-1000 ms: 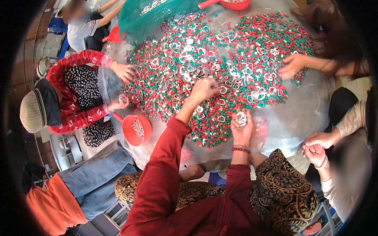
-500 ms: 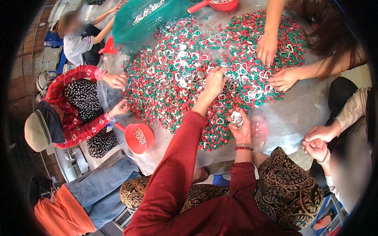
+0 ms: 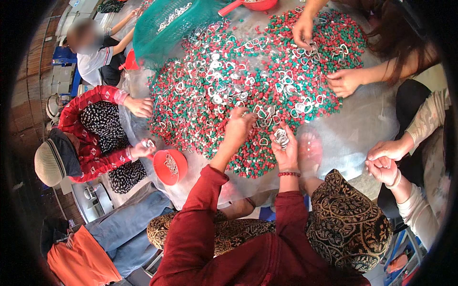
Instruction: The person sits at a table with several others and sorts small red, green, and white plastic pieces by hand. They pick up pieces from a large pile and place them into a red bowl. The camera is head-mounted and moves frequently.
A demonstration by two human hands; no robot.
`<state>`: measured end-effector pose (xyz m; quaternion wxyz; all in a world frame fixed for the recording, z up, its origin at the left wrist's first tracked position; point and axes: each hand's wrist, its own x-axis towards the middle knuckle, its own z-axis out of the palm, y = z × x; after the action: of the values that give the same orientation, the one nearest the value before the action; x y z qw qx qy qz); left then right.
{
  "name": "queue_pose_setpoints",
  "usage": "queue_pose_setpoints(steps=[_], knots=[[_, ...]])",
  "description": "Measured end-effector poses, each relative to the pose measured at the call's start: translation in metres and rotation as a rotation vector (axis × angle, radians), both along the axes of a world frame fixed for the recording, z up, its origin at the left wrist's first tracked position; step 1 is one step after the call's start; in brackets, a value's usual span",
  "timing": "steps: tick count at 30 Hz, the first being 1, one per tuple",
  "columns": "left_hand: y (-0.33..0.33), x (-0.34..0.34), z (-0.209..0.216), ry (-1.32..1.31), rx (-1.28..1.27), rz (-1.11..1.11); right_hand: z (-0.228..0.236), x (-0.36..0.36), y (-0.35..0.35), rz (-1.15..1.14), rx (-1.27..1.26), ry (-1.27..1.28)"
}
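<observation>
The left hand (image 3: pixel 238 127) is held over the near part of a broad pile of red, green and white pieces (image 3: pixel 205 136), its fingers bent downward; whether anything is pinched at the fingertips cannot be told. The right hand (image 3: pixel 285 150) is turned palm up at the near edge of the pile, and a small clutch of pale rings (image 3: pixel 281 138) is held there – the fingers are curled up around it. A bracelet of red beads (image 3: pixel 289 174) is worn on the right wrist. More loose rings are scattered over the whole pile, and a few round metal discs (image 3: pixel 217 98) are mixed in near its middle. The surface (image 3: pixel 353 138) is covered with translucent sheeting.

At the left, a red bowl (image 3: pixel 164 179) with pale rings in it is set just beside the pile, near a co-worker in a knitted hat (image 3: pixel 50 162); something pale is held in that person's nearer hand (image 3: pixel 141 148). Pale rings are also held in a green mesh container (image 3: pixel 148 45) at the far side, with a red scoop (image 3: pixel 260 5) seen to its right. From the upper right, two more hands are reached in – one (image 3: pixel 303 32) over the pile, the other (image 3: pixel 346 83) at its edge.
</observation>
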<state>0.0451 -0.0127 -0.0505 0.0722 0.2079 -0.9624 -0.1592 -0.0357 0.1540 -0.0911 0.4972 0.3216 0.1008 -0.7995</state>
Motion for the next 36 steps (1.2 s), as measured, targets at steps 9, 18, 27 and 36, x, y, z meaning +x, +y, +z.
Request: queue_pose_setpoints(steps=[9, 18, 27, 36], knots=[[0.015, -0.036, 0.06, -0.197, 0.756, 0.02, 0.01, -0.01, 0.019, 0.002, 0.14, 0.019], [0.015, -0.025, -0.03, -0.39, 0.095, 0.002, 0.002, -0.012, 0.024, -0.148, -0.177, 0.055], [-0.012, -0.014, 0.015, 0.065, 1.164, 0.432, 0.002, -0.011, 0.017, -0.148, -0.117, 0.041], [-0.015, 0.0, -0.009, 0.004, 1.411, 0.625, 0.002, -0.006, 0.017, -0.144, -0.125, 0.0]])
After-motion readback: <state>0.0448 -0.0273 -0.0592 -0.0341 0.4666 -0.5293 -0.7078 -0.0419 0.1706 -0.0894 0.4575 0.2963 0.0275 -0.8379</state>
